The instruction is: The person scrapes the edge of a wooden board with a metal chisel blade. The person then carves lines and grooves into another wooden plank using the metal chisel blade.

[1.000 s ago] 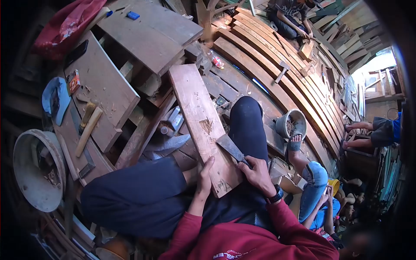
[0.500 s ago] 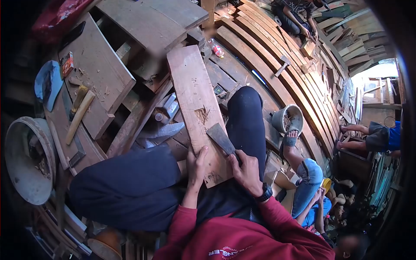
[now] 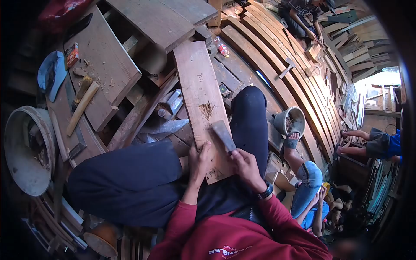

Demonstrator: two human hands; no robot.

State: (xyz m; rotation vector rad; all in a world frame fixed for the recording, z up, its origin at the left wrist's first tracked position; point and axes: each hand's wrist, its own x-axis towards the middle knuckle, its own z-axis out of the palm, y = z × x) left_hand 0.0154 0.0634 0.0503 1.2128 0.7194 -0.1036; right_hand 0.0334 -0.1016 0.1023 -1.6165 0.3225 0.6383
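A long wooden board (image 3: 196,82) with a rough gouged patch rests over my lap, its far end pointing away from me. My left hand (image 3: 199,164) grips the board's left edge near its lower end, thumb on top. My right hand (image 3: 248,168) is closed around the handle of a flat-bladed scraper (image 3: 222,133). The blade lies over the board, below the gouged patch; whether it touches the wood I cannot tell.
To the left are a wooden-handled tool (image 3: 82,108), a blue cap (image 3: 53,74) and a large bucket (image 3: 29,151). A hammer (image 3: 285,68) lies on long planks (image 3: 260,54). A small bucket (image 3: 289,121) stands by a person's foot. Other people sit or stand at the right.
The scraper blade has swung to point more steeply away from me, and my right hand has shifted with it. My left hand still holds the board. The whole view has shifted slightly.
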